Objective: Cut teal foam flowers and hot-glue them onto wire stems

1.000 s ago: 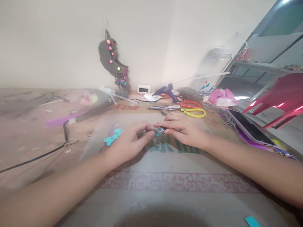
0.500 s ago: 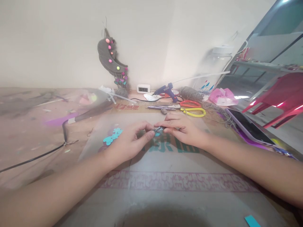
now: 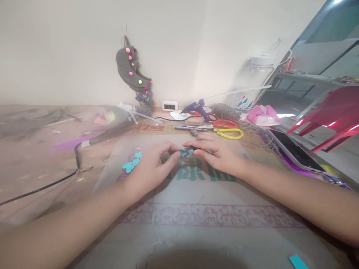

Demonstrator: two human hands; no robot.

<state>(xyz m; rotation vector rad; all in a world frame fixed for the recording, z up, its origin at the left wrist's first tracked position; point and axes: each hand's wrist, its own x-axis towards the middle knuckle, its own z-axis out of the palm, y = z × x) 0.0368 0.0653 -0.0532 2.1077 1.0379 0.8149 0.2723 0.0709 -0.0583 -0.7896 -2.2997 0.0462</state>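
Note:
Over the middle of the translucent printed sheet (image 3: 179,239), my left hand (image 3: 157,164) pinches a small teal cut-out (image 3: 184,153) between thumb and fingertips. My right hand (image 3: 214,151) is closed, thumb against fingers, on a small dark piece with a shiny edge (image 3: 190,148); its kind cannot be made out. The two small things lie close together, and whether they touch is unclear. Left of my left hand rests a cluster of teal cut-outs (image 3: 131,163) with rounded, petal-like edges, some purple pieces showing beside them.
Behind my hands lie yellow-handled scissors (image 3: 230,133), a blue glue gun (image 3: 198,108), grey yarn (image 3: 228,111) and a white digital clock (image 3: 169,106). A phone (image 3: 295,149) sits at right. A decorated grey crescent (image 3: 131,69) hangs on the wall. A black cable (image 3: 39,186) crosses the left side.
My left fingertips have drawn slightly left, and the teal cut-out has turned and moved up between them. My right hand has barely moved.

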